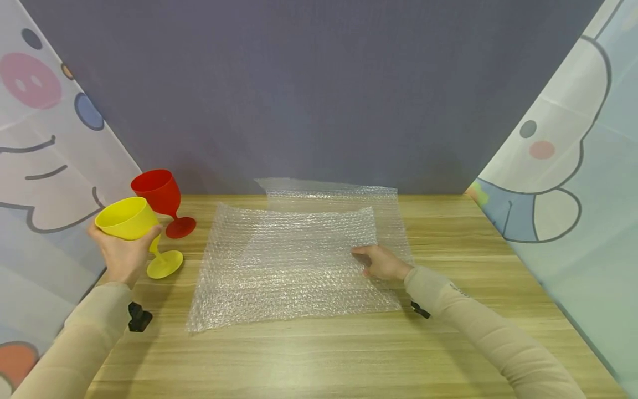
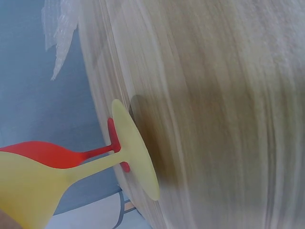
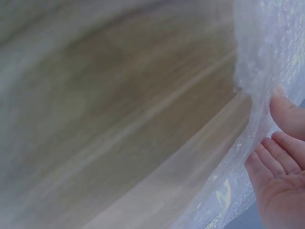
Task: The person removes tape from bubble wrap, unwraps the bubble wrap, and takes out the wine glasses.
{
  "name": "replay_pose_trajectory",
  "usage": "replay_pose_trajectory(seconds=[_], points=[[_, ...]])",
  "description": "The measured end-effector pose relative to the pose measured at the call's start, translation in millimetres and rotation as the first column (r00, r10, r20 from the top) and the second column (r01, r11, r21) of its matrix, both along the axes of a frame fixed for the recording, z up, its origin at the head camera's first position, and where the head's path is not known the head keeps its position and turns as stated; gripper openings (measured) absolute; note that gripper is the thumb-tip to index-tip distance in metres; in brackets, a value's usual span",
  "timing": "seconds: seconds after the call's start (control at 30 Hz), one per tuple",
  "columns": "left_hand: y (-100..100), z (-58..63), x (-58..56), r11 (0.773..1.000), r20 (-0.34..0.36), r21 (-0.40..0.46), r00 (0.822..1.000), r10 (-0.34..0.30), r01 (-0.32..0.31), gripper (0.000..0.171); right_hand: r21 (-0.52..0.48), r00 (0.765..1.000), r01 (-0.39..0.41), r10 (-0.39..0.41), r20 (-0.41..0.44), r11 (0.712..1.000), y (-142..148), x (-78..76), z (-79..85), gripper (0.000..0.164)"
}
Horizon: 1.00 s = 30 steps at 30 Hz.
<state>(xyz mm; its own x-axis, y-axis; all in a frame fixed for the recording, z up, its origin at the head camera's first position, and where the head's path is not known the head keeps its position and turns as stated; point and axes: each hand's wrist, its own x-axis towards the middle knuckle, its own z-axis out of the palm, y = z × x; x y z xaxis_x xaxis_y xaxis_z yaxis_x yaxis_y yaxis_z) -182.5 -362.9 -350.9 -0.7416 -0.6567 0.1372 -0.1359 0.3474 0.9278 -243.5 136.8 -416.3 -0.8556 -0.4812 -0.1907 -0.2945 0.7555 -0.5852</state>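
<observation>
My left hand grips a yellow goblet round its bowl. The goblet is tilted, and in the left wrist view its round foot appears raised above the table, with a shadow beside it. Just behind it stands a red goblet, upright on the wood. My right hand is at the right side of a clear bubble wrap sheet. In the right wrist view, its thumb and fairly straight fingers are spread apart near the wrap's edge; contact is hard to make out.
A second bubble wrap sheet lies partly under the first, its far edge rising against the grey back panel. Printed cartoon panels close off both sides. Bare wood-grain table shows in front.
</observation>
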Motion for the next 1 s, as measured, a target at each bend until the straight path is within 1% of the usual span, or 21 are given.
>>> replay_pose_trajectory(seconds=[0.13,0.4,0.63,0.77,0.9,1.0], points=[[-0.3,-0.6,0.1,1.000,0.031,0.002,1.000,0.001,-0.001,0.091,-0.008,1.000,0.007,-0.007,0.007,1.000,-0.1,0.9,0.7,0.070],[-0.2,-2.9,-0.2,0.999,0.103,0.034,0.995,-0.003,-0.001,0.093,-0.001,1.000,-0.003,0.003,0.001,1.000,-0.2,0.5,1.2,0.070],[-0.7,-5.0,0.2,0.999,0.119,0.047,0.993,-0.006,0.000,0.095,-0.018,1.000,-0.014,0.014,-0.001,1.000,0.1,1.6,0.6,0.070],[-1.0,-6.1,1.1,0.999,0.114,0.052,0.993,-0.008,0.003,0.095,-0.011,0.999,-0.030,0.029,-0.021,0.999,0.2,1.7,0.2,0.070],[-0.5,-7.1,0.5,0.999,0.073,0.038,0.997,-0.013,0.010,0.094,-0.013,0.999,-0.031,0.031,-0.019,0.999,1.5,0.7,-0.7,0.069],[0.6,-8.2,0.1,1.000,0.055,0.026,0.998,-0.018,0.016,0.093,-0.018,1.000,-0.027,0.027,-0.011,0.999,2.2,-0.1,-0.4,0.069]])
